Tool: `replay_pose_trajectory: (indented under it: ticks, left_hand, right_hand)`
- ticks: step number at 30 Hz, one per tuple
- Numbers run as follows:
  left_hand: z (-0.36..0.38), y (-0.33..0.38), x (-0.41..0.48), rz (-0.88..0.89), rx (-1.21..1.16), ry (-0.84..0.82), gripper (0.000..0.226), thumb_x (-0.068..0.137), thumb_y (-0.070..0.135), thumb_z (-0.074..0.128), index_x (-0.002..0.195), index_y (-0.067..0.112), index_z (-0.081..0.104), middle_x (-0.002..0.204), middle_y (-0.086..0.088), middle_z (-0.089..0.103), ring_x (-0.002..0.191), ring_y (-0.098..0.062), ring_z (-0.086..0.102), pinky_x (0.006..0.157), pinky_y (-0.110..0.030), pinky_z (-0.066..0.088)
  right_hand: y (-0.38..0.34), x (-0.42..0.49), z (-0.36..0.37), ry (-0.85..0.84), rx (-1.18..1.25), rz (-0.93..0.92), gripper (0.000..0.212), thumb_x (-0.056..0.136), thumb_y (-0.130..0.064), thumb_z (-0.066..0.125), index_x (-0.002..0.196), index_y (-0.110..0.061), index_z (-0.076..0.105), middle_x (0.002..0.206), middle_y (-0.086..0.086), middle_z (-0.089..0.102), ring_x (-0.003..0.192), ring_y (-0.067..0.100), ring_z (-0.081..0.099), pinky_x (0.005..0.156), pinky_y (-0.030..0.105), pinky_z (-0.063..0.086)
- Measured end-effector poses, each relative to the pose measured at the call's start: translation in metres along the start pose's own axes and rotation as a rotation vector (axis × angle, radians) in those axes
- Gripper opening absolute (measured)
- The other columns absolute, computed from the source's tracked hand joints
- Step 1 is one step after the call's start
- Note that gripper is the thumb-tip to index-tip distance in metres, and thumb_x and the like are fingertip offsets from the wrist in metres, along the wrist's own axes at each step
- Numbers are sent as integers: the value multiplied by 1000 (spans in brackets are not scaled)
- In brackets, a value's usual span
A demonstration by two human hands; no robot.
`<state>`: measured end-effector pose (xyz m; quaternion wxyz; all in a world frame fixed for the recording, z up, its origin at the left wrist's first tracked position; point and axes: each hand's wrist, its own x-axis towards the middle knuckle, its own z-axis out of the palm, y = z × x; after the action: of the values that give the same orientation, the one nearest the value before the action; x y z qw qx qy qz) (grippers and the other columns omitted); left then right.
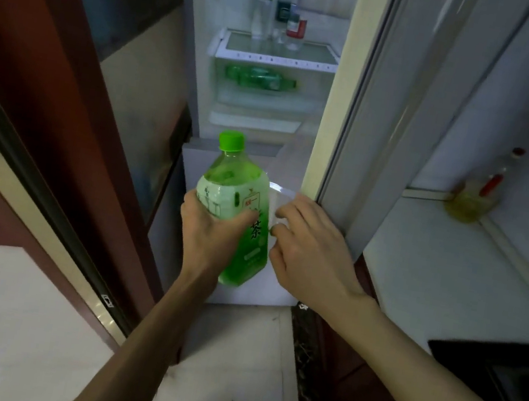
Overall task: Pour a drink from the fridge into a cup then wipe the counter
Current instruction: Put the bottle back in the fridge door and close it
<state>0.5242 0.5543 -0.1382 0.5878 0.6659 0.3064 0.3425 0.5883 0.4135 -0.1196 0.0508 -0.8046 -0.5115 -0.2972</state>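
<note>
A green tea bottle point(239, 196) with a green cap and pale label is upright in front of the open fridge point(275, 60), with my left hand point(206, 229) wrapped around its lower half. My right hand point(311, 246) is just right of the bottle, fingers curled around what looks like a clear cup point(284, 189); only its thin rim and part of its wall show. A second green bottle point(261, 78) lies on its side on a lower fridge shelf.
Clear bottles point(263, 2) and small jars stand on the upper glass shelf. The open fridge door point(353, 93) stands right of my hands. A white counter point(454, 265) with an oil bottle point(474, 199) and a dark stove point(506, 370) lies right. A brown sliding door point(64, 99) is left.
</note>
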Motion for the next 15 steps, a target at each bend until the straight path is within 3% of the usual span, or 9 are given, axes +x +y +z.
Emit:
replay_pose_trajectory:
  ticks: [3, 8, 12, 15]
  left_hand:
    - [6, 11, 9, 31, -43, -22, 46, 67, 14, 88, 103, 18, 59, 96, 2, 70, 85, -10, 71, 70, -32, 59]
    - [17, 38, 17, 52, -101, -92, 53, 64, 21, 90, 109, 19, 62, 102, 2, 73, 93, -15, 72, 79, -41, 61]
    - [33, 61, 25, 43, -139, -104, 67, 53, 32, 89, 112, 18, 62, 105, 3, 72, 94, -15, 72, 80, -44, 62]
    - [44, 77, 25, 53, -152, -127, 70, 49, 35, 87, 113, 17, 63, 105, 3, 73, 93, -15, 72, 78, -43, 63]
  right_hand:
    - [6, -11, -1, -8, -5, 38, 29, 88, -12, 43, 78, -3, 68, 89, 15, 63, 95, 34, 58, 103, 42, 41]
    - [11, -24, -5, -64, -3, 127, 30, 86, -10, 41, 81, -2, 70, 96, 16, 65, 96, 35, 59, 103, 41, 39]
    - [12, -25, 0, -172, 26, 273, 44, 82, -18, 36, 105, -1, 69, 124, 19, 61, 115, 32, 56, 113, 36, 30]
    - [15, -25, 5, -244, 25, 343, 54, 81, -18, 41, 128, 5, 57, 139, 22, 51, 129, 33, 49, 116, 38, 22]
